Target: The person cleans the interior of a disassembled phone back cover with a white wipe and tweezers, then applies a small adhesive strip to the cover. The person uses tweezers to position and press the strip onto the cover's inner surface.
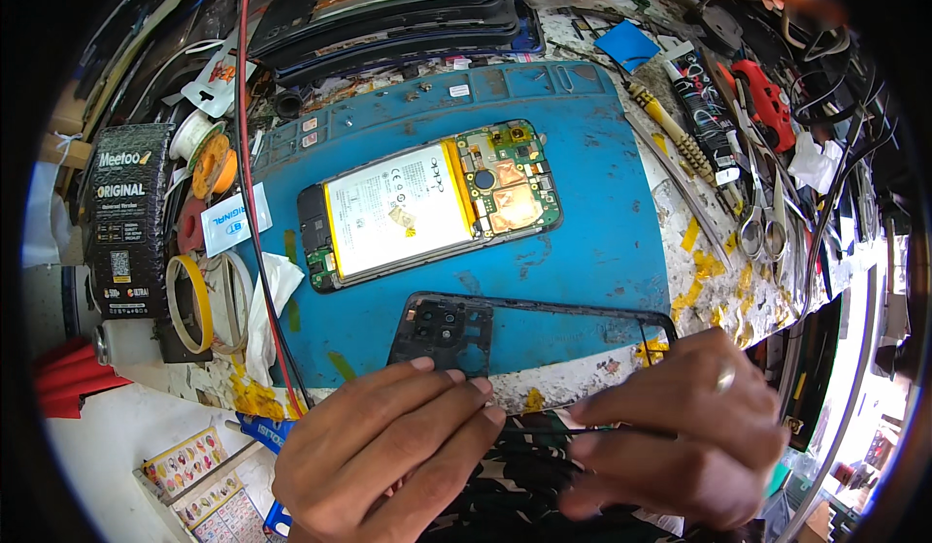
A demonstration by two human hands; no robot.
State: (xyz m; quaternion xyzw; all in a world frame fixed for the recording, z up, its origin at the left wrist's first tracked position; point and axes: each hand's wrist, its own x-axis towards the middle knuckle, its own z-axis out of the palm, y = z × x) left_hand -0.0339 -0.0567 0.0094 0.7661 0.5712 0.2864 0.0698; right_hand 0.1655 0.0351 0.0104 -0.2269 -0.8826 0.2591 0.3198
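A disassembled phone (pixel 427 203) lies on the blue mat (pixel 602 262), showing a white battery (pixel 388 223) edged in yellow and a green circuit board (pixel 510 179). Below it, a black phone housing (pixel 442 329) with camera openings overhangs the mat's near edge. My left hand (pixel 388 446) grips the housing's lower left part, fingertips along it. My right hand (pixel 684 431), blurred, is closed at the housing's right, with a thin dark strip (pixel 529 430) running into its fingers; whether that strip is part of the housing I cannot tell.
Tape rolls (pixel 194 300), a black package (pixel 126 223) and red and black cables (pixel 262 281) line the left. Scissors (pixel 775 232), tweezers (pixel 680 194), a glue tube (pixel 704 116) and a red tool (pixel 767 106) sit right. Stacked phone parts (pixel 388 24) are at the back.
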